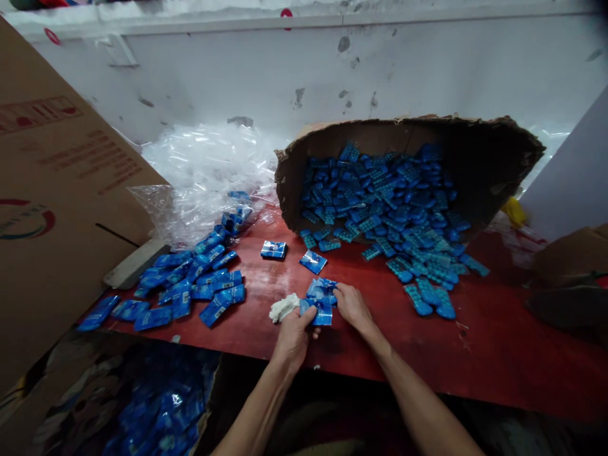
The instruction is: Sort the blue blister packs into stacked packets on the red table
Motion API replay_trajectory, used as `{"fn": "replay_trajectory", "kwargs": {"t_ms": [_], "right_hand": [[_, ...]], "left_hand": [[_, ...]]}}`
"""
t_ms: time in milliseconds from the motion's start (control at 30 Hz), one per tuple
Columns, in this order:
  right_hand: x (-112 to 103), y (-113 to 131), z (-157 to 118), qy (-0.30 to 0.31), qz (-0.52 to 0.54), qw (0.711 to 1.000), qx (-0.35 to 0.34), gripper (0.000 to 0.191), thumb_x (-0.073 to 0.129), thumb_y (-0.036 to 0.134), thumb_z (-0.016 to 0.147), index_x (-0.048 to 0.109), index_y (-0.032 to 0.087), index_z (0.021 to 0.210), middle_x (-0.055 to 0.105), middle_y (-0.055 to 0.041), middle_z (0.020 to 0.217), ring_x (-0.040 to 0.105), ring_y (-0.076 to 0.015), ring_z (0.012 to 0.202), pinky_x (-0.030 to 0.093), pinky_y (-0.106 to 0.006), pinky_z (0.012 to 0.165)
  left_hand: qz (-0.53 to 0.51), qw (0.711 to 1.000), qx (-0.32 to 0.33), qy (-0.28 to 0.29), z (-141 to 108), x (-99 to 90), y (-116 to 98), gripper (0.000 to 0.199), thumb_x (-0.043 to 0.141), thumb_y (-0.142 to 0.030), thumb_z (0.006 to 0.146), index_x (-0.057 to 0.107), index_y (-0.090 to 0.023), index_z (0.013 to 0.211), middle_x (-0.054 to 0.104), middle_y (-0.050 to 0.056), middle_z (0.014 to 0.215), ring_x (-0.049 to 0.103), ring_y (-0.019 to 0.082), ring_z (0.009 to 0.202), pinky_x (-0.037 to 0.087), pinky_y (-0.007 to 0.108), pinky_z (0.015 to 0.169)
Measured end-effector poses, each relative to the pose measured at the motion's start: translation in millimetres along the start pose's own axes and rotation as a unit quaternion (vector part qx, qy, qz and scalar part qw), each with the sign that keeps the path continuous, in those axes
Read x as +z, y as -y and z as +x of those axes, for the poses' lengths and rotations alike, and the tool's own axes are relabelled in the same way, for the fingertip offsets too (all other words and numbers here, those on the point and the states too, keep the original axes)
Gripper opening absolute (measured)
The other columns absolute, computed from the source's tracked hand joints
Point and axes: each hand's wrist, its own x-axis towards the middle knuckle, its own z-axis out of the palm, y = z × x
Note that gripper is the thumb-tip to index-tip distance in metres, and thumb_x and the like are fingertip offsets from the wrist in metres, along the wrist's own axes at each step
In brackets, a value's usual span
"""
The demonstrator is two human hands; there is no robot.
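Observation:
My left hand (pixel 294 332) pinches a blue printed card (pixel 323 312) between thumb and fingers. Just beyond it, my right hand (pixel 352 304) has its fingers closed on the edge of another blue printed card (pixel 322 289). The two cards overlap partly in view, and whether either is folded is hard to make out. Touching or close to my left hand lies a white crumpled lump (pixel 284 308). Farther back on the red table are a small stack of cards (pixel 273 249) and a second blue card pile (pixel 313 261).
A cardboard box (pixel 494 171) on its side spills many small blue handset-shaped pieces (pixel 380 190). Blue packets (pixel 180 285) are heaped at left, before clear plastic bags (pixel 204 164). A tall carton (pixel 61 190) borders the left. Below the red table (pixel 266 335) sit more blue packets (pixel 161 405).

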Motion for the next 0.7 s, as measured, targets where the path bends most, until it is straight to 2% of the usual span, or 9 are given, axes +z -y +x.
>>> {"fn": "replay_trajectory", "kwargs": {"t_ms": [100, 167, 233, 300, 367, 433, 500, 567, 700], "right_hand": [[-7.2, 4.5, -3.9, 0.046, -0.048, 0.998, -0.016, 0.024, 0.039, 0.017, 0.076, 0.061, 0.020, 0.085, 0.065, -0.0040, 0.076, 0.058, -0.0164, 0.071, 0.037, -0.022, 0.060], [-13.5, 6.4, -11.2, 0.056, -0.080, 0.995, -0.014, 0.033, 0.040, 0.016, 0.076, 0.055, 0.021, 0.104, 0.065, -0.0065, 0.083, 0.059, -0.0183, 0.075, 0.038, -0.024, 0.062], [-20.6, 6.7, -19.6, 0.030, -0.134, 0.991, 0.001, 0.041, 0.038, 0.017, 0.079, 0.046, 0.019, 0.118, 0.064, -0.0103, 0.091, 0.059, -0.0202, 0.078, 0.039, -0.027, 0.065], [-27.0, 5.6, -25.6, -0.037, -0.158, 0.987, 0.018, 0.041, 0.035, 0.021, 0.082, 0.043, 0.018, 0.122, 0.061, -0.0134, 0.098, 0.058, -0.0213, 0.083, 0.039, -0.030, 0.069], [-30.4, 3.3, -26.8, -0.075, -0.067, 0.995, 0.018, 0.038, 0.037, 0.029, 0.082, 0.049, 0.017, 0.116, 0.059, -0.0130, 0.099, 0.056, -0.0212, 0.085, 0.039, -0.030, 0.072], [-29.5, 0.6, -23.6, -0.042, 0.084, 0.996, 0.005, 0.035, 0.045, 0.037, 0.077, 0.058, 0.015, 0.101, 0.062, -0.0092, 0.088, 0.056, -0.0193, 0.078, 0.041, -0.028, 0.067], [-24.6, -2.0, -19.1, 0.012, 0.178, 0.984, 0.000, 0.032, 0.048, 0.040, 0.073, 0.063, 0.013, 0.082, 0.060, -0.0032, 0.066, 0.055, -0.0152, 0.061, 0.042, -0.024, 0.056], [-17.9, -4.2, -16.5, 0.023, 0.202, 0.979, 0.005, 0.033, 0.045, 0.041, 0.073, 0.061, 0.013, 0.068, 0.054, 0.0012, 0.052, 0.048, -0.0111, 0.048, 0.039, -0.021, 0.047], [-7.2, -6.9, -20.3, -0.006, 0.216, 0.976, 0.006, 0.030, 0.042, 0.039, 0.075, 0.053, 0.015, 0.061, 0.047, 0.0042, 0.050, 0.040, -0.0081, 0.046, 0.033, -0.018, 0.044]], "left_hand": [[0.010, 1.000, -0.016, -0.021, 13.8, 7.4, 0.1, 0.020, 0.065, -0.027, 0.061, 0.053, -0.013, 0.069, 0.054, -0.002, 0.053, 0.047, 0.006, 0.041, 0.036, 0.017, 0.038], [0.026, 0.998, -0.044, -0.045, 26.7, 12.8, 1.7, 0.018, 0.064, -0.025, 0.060, 0.053, -0.012, 0.067, 0.055, -0.001, 0.051, 0.049, 0.008, 0.039, 0.037, 0.019, 0.037], [0.037, 0.996, -0.052, -0.054, 35.6, 17.0, 4.0, 0.017, 0.064, -0.024, 0.060, 0.052, -0.012, 0.064, 0.054, -0.001, 0.047, 0.049, 0.009, 0.037, 0.038, 0.019, 0.035], [0.044, 0.997, -0.042, -0.054, 37.1, 19.9, 6.4, 0.019, 0.065, -0.025, 0.059, 0.052, -0.012, 0.063, 0.055, 0.000, 0.048, 0.049, 0.009, 0.036, 0.038, 0.020, 0.035], [0.045, 0.998, -0.028, -0.046, 32.3, 22.1, 8.2, 0.022, 0.066, -0.028, 0.057, 0.054, -0.011, 0.065, 0.056, 0.000, 0.051, 0.050, 0.009, 0.039, 0.039, 0.020, 0.036], [0.044, 0.998, -0.015, -0.030, 25.4, 24.2, 9.0, 0.026, 0.068, -0.031, 0.056, 0.057, -0.011, 0.067, 0.058, 0.000, 0.055, 0.052, 0.010, 0.045, 0.042, 0.020, 0.039], [0.049, 0.999, 0.000, -0.010, 20.3, 25.8, 8.9, 0.028, 0.069, -0.033, 0.054, 0.058, -0.011, 0.069, 0.059, 0.001, 0.058, 0.053, 0.010, 0.048, 0.043, 0.021, 0.042], [0.059, 0.998, 0.019, 0.004, 18.5, 26.9, 8.8, 0.030, 0.070, -0.033, 0.053, 0.059, -0.011, 0.069, 0.060, 0.001, 0.058, 0.053, 0.010, 0.049, 0.044, 0.021, 0.044], [0.066, 0.997, 0.025, 0.009, 20.0, 28.4, 10.5, 0.028, 0.069, -0.034, 0.055, 0.059, -0.011, 0.069, 0.059, -0.001, 0.055, 0.053, 0.010, 0.046, 0.045, 0.022, 0.045]]}}
